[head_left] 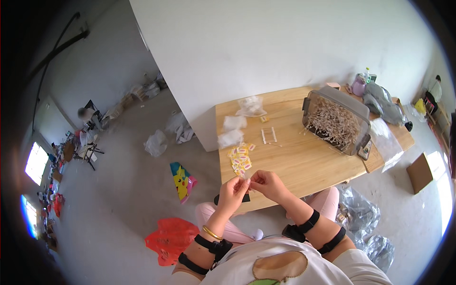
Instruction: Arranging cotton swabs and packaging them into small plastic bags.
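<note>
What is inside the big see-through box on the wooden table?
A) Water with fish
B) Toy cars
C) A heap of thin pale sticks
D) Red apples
C: the clear box at the far right of the wooden table is packed with a tangled heap of thin pale sticks, and nothing round, wheeled or wet shows in it.

head view | worn high, looking steeply down | hands (249,187) close below | wooden table (304,156) just ahead
</note>
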Demonstrator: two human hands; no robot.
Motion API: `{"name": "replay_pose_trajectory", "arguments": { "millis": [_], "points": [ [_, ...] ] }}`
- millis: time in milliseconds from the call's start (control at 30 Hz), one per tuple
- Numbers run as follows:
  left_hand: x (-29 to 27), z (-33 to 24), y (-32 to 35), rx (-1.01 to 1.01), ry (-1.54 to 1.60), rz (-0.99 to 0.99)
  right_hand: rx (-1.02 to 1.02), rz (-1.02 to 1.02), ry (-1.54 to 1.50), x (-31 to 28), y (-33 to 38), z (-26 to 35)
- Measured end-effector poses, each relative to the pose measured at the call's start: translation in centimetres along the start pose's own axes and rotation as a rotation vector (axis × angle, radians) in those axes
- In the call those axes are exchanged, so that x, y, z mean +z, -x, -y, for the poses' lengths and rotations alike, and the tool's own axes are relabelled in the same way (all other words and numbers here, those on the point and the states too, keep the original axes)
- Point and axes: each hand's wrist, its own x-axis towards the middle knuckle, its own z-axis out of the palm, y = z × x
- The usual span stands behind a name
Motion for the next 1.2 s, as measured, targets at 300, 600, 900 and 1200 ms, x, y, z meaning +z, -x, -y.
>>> {"name": "replay_pose_trajectory", "arguments": {
  "millis": [300,600,900,1200],
  "points": [
    [-2.0,1.1,1.6,-0.053,0.07,0.11,-0.054,0.076,-0.036,1.4,0.0,-3.1],
    [-0.8,-1.5,2.0,0.334,-0.78,-0.089,-0.128,-0.073,0.289,0.8,0.8,-1.0],
    [-1.0,-0.9,1.9,0.364,-0.537,-0.018,-0.02,0.067,-0.062,0.5,0.6,-2.8],
    [-1.1,0.5,1.6,0.35,-0.521,-0.02,-0.083,-0.01,0.18,0.6,0.6,-1.4]
  ]
}}
